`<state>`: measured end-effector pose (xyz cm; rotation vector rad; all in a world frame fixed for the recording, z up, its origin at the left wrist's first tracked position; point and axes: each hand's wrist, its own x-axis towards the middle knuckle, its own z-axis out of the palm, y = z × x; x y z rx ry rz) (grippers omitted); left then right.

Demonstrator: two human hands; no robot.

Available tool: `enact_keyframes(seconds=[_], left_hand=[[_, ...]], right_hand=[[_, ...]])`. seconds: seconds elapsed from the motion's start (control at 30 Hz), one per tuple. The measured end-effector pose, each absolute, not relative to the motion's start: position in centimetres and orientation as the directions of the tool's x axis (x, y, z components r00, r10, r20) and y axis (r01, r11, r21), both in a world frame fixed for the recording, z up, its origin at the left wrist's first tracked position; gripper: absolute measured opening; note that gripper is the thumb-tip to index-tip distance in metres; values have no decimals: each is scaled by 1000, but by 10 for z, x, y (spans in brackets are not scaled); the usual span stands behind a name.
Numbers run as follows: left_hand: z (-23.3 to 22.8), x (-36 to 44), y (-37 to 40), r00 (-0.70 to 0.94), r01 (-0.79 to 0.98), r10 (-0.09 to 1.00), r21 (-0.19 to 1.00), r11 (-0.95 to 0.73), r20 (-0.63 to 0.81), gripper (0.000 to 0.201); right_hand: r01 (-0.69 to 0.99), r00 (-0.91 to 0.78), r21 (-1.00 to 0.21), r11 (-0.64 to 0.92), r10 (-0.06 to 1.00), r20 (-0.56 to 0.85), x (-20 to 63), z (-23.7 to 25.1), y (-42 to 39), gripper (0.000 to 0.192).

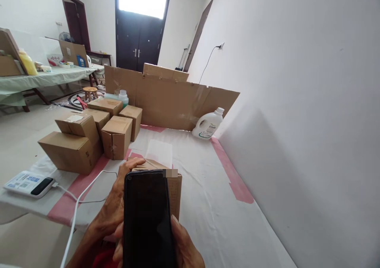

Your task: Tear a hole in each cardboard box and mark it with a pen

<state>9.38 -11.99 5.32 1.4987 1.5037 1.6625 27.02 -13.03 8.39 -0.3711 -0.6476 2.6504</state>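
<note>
My right hand (187,242) holds a black smartphone (147,216) upright, screen dark and facing me. Its thumb presses the right edge and fingertips show at the left edge. Behind the phone stands a cardboard box (175,192), mostly hidden by it. My left hand (126,175) grips this box at its left side, fingers bent over the top edge; its thumb is out of sight. A sheet of translucent white plastic (159,151) lies on the table just beyond the box.
Several closed cardboard boxes (67,147) stand to the left on the white-covered table (208,204). A white power bank (29,184) with a white cable (77,204) lies near the left edge. A white jug (209,123) stands before a cardboard panel (175,101); a wall borders the right.
</note>
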Motion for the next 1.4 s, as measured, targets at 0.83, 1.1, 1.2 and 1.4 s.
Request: enact_keyframes(seconds=[0.83,1.1,1.2,1.4], left_hand=[[82,72,-104,-403,263,899,962,-67,173,77],[86,72,-93,-413,200,904,979,-29,111,74],[84,68,-84,-417,129,904,991,-41,92,72],[83,53,-54,-403,32,912,997,-64,72,65]], right_hand=[[-15,135,-984,-178,975,-178,396,-54,-9,68],[490,227,-861,-135,974,-23,403,-109,0,49],[623,257,-765,-165,966,1,406,-112,-1,37],[796,295,-563,-220,954,45,402,-113,-6,31]])
